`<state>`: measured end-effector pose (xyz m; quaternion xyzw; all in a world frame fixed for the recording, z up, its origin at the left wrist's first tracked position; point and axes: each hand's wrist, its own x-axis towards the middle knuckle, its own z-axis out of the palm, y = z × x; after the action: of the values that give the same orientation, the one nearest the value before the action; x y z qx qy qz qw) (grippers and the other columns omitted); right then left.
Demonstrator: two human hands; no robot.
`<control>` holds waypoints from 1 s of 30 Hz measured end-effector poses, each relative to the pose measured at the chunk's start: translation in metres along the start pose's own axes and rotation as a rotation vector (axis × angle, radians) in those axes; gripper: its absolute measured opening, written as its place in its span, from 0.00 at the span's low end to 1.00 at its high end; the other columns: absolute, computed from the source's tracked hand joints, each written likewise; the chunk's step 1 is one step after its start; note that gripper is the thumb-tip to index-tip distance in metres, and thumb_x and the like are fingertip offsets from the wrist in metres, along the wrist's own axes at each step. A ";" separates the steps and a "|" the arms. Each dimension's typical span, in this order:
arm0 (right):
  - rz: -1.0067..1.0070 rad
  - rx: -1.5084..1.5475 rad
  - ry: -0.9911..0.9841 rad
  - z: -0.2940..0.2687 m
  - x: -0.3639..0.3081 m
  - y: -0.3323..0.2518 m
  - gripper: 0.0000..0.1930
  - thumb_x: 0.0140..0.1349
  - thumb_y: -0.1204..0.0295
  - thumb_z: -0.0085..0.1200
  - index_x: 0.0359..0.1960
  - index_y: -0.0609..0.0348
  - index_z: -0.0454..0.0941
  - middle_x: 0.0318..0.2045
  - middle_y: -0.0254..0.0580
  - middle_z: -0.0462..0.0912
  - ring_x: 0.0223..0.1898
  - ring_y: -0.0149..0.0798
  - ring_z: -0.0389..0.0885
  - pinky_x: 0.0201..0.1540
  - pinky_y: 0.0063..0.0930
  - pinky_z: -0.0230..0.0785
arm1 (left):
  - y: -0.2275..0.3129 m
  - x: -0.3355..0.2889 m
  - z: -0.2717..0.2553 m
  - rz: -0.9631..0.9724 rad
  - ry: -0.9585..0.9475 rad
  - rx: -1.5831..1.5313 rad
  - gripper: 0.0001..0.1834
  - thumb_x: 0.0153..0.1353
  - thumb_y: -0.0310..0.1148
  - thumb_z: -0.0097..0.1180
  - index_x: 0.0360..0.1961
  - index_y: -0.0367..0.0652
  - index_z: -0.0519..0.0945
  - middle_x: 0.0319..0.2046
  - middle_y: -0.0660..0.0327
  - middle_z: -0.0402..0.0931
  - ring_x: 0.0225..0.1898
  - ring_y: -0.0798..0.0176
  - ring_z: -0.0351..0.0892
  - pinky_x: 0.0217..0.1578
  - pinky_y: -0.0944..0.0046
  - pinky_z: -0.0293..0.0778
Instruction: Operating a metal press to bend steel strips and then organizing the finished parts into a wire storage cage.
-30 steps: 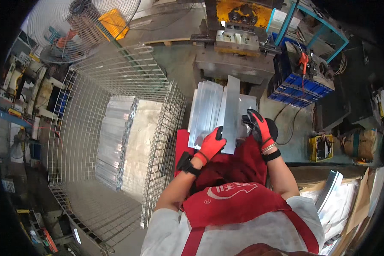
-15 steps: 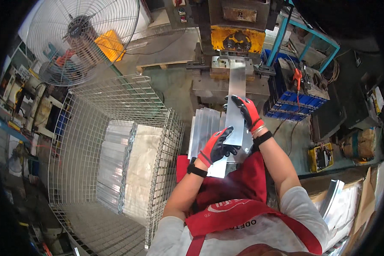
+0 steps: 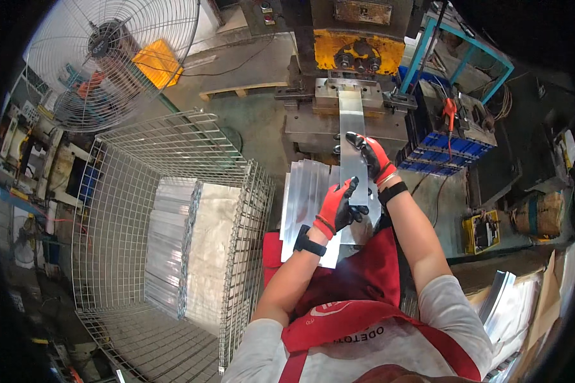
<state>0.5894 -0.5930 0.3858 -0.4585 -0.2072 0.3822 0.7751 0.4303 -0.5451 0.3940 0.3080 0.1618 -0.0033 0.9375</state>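
Note:
A long, flat metal strip (image 3: 352, 121) points away from me, its far end lying on the die block (image 3: 326, 96) of a press. My right hand (image 3: 372, 156), in a red and black glove, grips the strip's right edge about midway. At the near end, my left hand (image 3: 340, 207), gloved the same way, is closed around the strip's left edge and corner. Just left of the strip lies a stack of similar metal strips (image 3: 305, 198), close to my lap.
The press's yellow-painted head (image 3: 359, 52) stands over the die. At left are a wire mesh cage (image 3: 236, 255) holding stacked strips and a large fan (image 3: 108, 57). Blue crates (image 3: 431, 150) with tools on top stand right of the press, beside a teal frame (image 3: 469, 45).
Both hands have moved forward with the metal strip, pushing its far end onto the die block. The left hand has shifted up and slightly right.

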 end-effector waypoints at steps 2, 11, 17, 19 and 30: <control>-0.048 -0.047 0.003 -0.011 0.003 0.008 0.14 0.56 0.64 0.48 0.37 0.62 0.75 0.32 0.33 0.78 0.31 0.26 0.75 0.35 0.18 0.66 | -0.003 0.002 -0.001 -0.003 -0.034 -0.025 0.14 0.59 0.42 0.43 0.35 0.41 0.71 0.24 0.58 0.74 0.18 0.62 0.76 0.12 0.68 0.71; -0.188 -0.223 0.317 0.005 -0.007 0.023 0.12 0.57 0.65 0.50 0.28 0.64 0.76 0.23 0.22 0.71 0.25 0.20 0.65 0.27 0.17 0.59 | 0.002 0.001 0.003 0.047 -0.025 -0.011 0.12 0.58 0.40 0.45 0.33 0.42 0.72 0.21 0.61 0.72 0.17 0.64 0.75 0.14 0.69 0.72; -0.201 -0.335 0.302 0.012 -0.011 0.017 0.11 0.56 0.64 0.50 0.21 0.58 0.74 0.20 0.20 0.66 0.23 0.18 0.60 0.24 0.16 0.54 | -0.003 0.004 -0.004 0.056 -0.024 -0.040 0.13 0.58 0.41 0.46 0.34 0.42 0.71 0.21 0.61 0.73 0.17 0.63 0.75 0.13 0.70 0.71; -0.180 -0.341 0.294 0.000 -0.007 0.021 0.11 0.56 0.64 0.51 0.20 0.56 0.74 0.20 0.20 0.66 0.22 0.18 0.59 0.23 0.16 0.53 | -0.001 0.003 -0.001 0.042 -0.022 -0.025 0.12 0.58 0.41 0.46 0.34 0.43 0.71 0.22 0.61 0.73 0.16 0.63 0.75 0.12 0.70 0.70; -0.147 -0.195 0.284 -0.005 -0.002 0.030 0.09 0.56 0.66 0.49 0.30 0.60 0.75 0.26 0.25 0.73 0.28 0.20 0.67 0.30 0.16 0.60 | 0.001 0.002 -0.003 0.004 -0.069 -0.029 0.11 0.59 0.40 0.44 0.36 0.45 0.70 0.24 0.61 0.72 0.17 0.62 0.75 0.14 0.68 0.71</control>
<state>0.5798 -0.5885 0.3574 -0.5644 -0.1650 0.2340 0.7743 0.4317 -0.5426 0.3919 0.2944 0.1287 -0.0099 0.9469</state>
